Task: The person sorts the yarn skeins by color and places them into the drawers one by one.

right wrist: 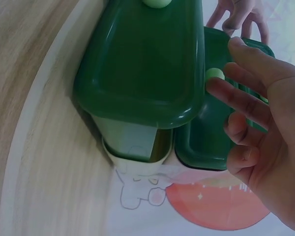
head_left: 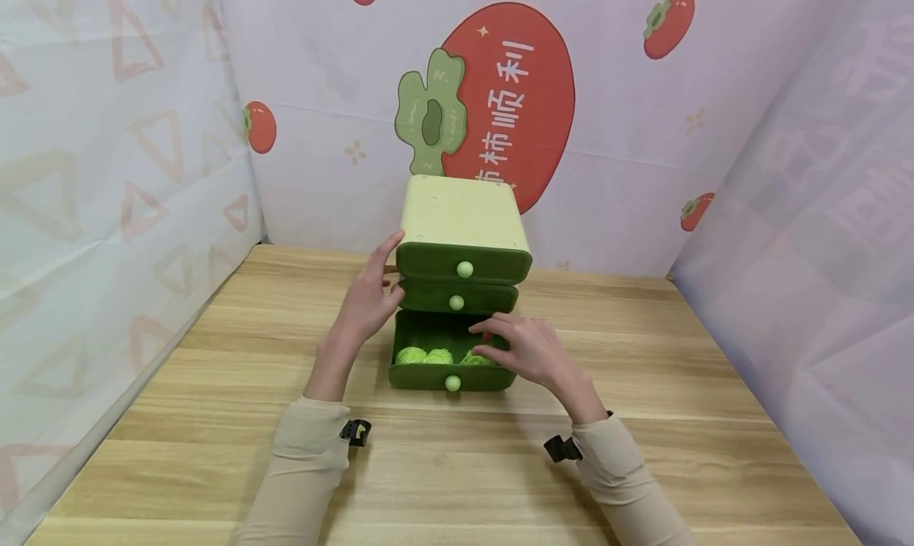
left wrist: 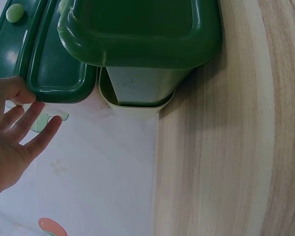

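Observation:
A small cabinet (head_left: 462,213) with a cream top has dark green drawer fronts with pale green round knobs. Its bottom drawer (head_left: 421,377) is pulled out and holds several light green, crinkled balls (head_left: 424,355). My left hand (head_left: 364,304) touches the cabinet's left side, its thumb at the edge of the drawer fronts and its other fingers spread in the left wrist view. Over the right part of the pulled-out drawer hovers my right hand (head_left: 531,347), fingers loosely bent and nothing between them. In the right wrist view that hand (right wrist: 265,123) overlaps the upper drawer fronts.
The cabinet stands on a wood-grain table (head_left: 457,467) near a back cloth (head_left: 321,70) printed with red fruits. More cloth (head_left: 121,173) hangs along the left and right sides. A black strap (head_left: 357,432) sits at each sleeve cuff.

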Demonstrator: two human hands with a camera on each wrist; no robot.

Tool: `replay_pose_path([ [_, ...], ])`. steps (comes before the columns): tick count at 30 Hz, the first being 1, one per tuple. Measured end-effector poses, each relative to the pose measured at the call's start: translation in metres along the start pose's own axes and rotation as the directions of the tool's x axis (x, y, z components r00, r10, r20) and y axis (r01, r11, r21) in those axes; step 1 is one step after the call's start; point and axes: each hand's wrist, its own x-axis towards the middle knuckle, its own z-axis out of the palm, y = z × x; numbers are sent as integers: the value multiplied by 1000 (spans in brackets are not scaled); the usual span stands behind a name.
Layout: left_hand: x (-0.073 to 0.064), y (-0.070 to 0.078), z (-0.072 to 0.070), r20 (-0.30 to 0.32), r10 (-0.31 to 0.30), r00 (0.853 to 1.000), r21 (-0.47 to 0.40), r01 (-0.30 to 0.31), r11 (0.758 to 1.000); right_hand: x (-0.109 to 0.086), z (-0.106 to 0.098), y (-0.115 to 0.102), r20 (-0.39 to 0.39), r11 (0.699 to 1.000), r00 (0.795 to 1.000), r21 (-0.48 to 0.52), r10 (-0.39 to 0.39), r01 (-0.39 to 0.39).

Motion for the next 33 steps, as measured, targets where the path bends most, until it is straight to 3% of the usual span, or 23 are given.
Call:
replay_pose_path([
  [18, -1, -1, 0, 5, -6, 1000, 5, 6, 1000, 1, -6, -17, 69, 992, 990, 35, -125, 122],
  [26, 0, -1, 0, -10, 19, 1000, 24, -19, 1000, 2, -5, -26, 140, 968, 964, 146, -224, 204],
  [33, 0, -1, 1, -6, 10, 1000, 25, -10, 1000, 3, 1, -34, 229, 969, 946, 153, -227, 196],
])
